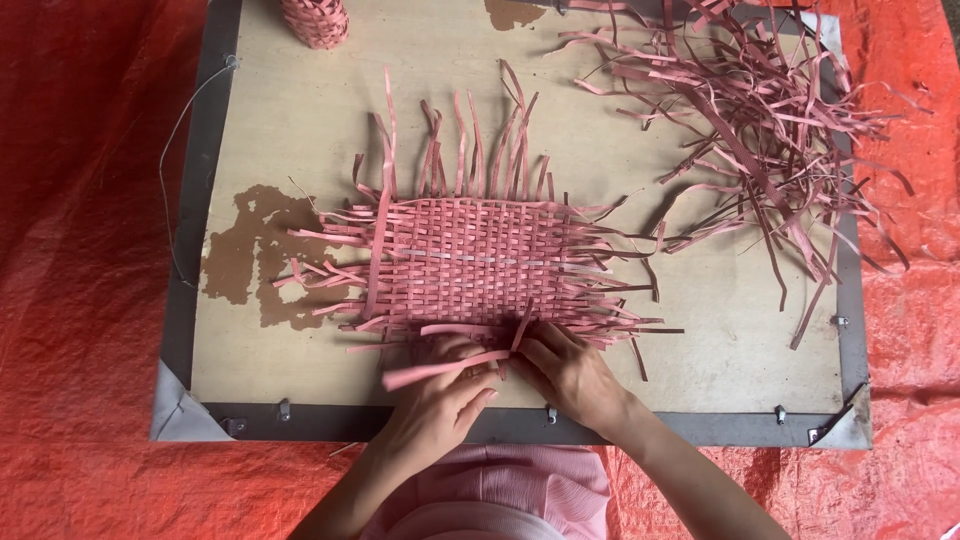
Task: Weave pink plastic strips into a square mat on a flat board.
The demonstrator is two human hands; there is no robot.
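1. As we look down from the head camera, we see a woven mat (480,262) of pink strips lying flat near the middle of the desk (700,330), its loose ends fanning out on every side.
2. Our left hand (440,395) sits at the mat's near edge, fingers curled and pinching a loose pink strip (440,368) that runs roughly level across the knuckles.
3. Our right hand (570,375) lies just beside the left one, touching the same near edge; its fingers are pressed together over the strip ends there, and we cannot tell whether it pinches one of them.
4. A pale strip (470,257) crosses the mat's middle from side to side.
5. A loose heap of pink strips (760,110) sprawls over the far right corner of the desk, well apart from both hands.
6. A small pink woven basket (316,20) stands at the far edge, partly cut off by the frame.
7. The desk top shows dark brown patches (250,250) left of the mat, and it rests on a red tarpaulin (80,250).
8. A thin wire (170,180) loops off the desk's left rim.
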